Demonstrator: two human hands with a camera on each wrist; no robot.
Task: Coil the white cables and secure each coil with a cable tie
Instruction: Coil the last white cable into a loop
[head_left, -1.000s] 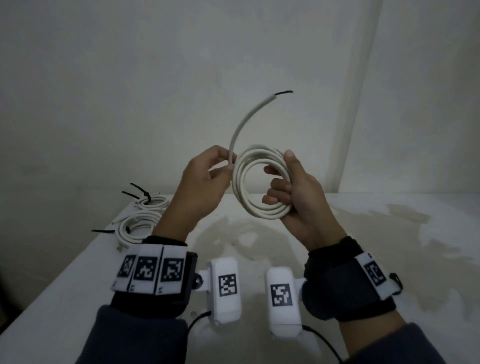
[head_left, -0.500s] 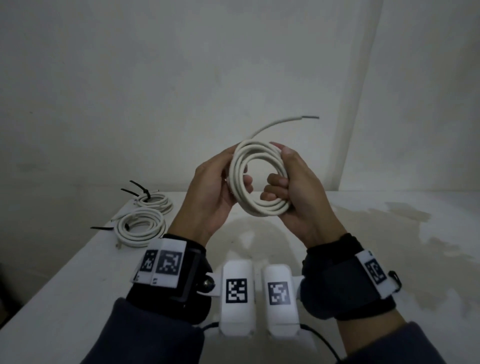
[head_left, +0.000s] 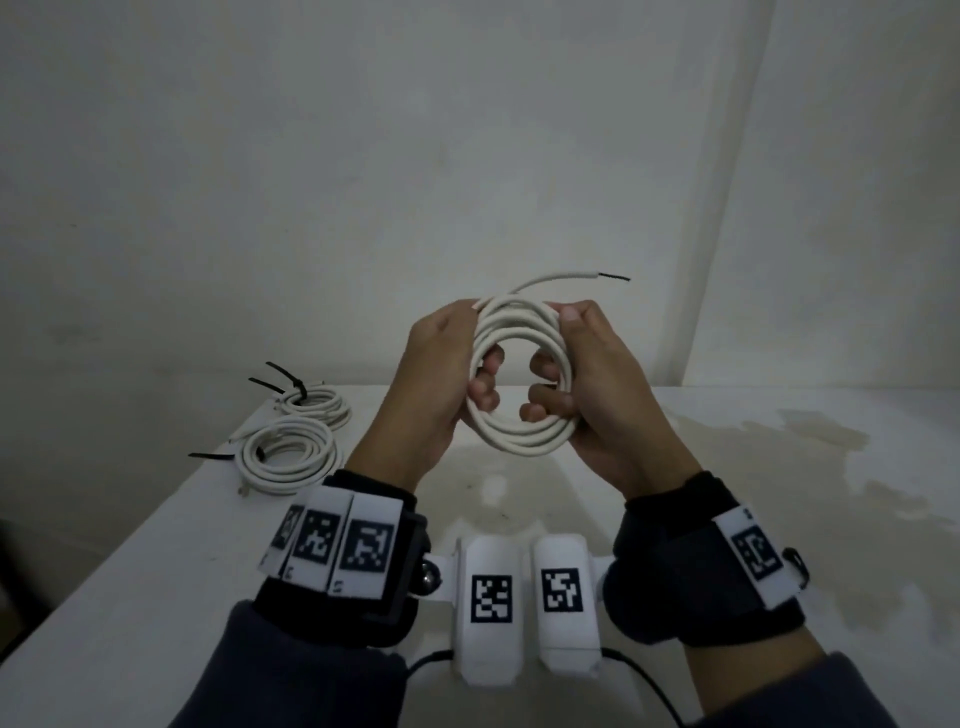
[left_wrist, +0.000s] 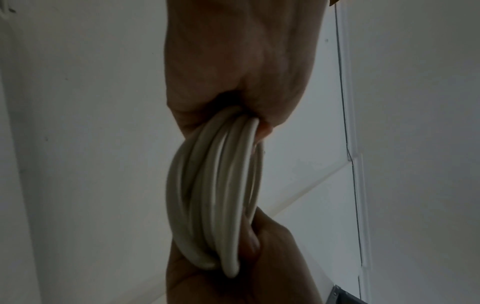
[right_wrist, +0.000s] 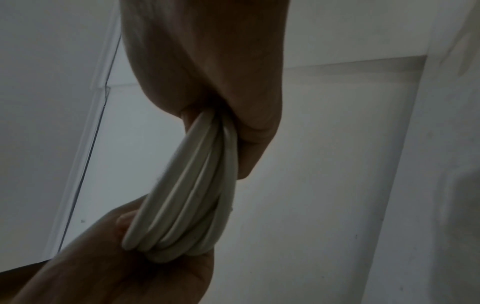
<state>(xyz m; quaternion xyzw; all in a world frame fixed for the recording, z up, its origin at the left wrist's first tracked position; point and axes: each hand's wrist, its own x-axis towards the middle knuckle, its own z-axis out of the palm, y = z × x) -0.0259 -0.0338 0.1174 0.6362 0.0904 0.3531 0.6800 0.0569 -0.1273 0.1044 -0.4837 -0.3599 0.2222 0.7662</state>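
Note:
I hold a coil of white cable (head_left: 522, 441) upright above the table, between both hands. My left hand (head_left: 447, 364) grips its left side, thumb on top and fingers curled through the ring. My right hand (head_left: 592, 384) grips the right side the same way. The cable's free end (head_left: 561, 275) arcs out over the top to the right and ends in a black tip. In the left wrist view the coil's loops (left_wrist: 215, 195) run from my left hand (left_wrist: 239, 61) to my right hand (left_wrist: 233, 277). The right wrist view shows the same coil (right_wrist: 189, 195). No cable tie is on this coil.
Two white coils (head_left: 288, 454) (head_left: 317, 408) lie on the white table (head_left: 156, 571) at the far left, each with a black cable tie (head_left: 283, 375) sticking out. A pale wall stands close behind the table. The tabletop has a stained patch (head_left: 727, 467) at the right.
The free end has swung down from pointing up to lying low over the coil. My left hand has gone from pinching that end to gripping the coil's left side.

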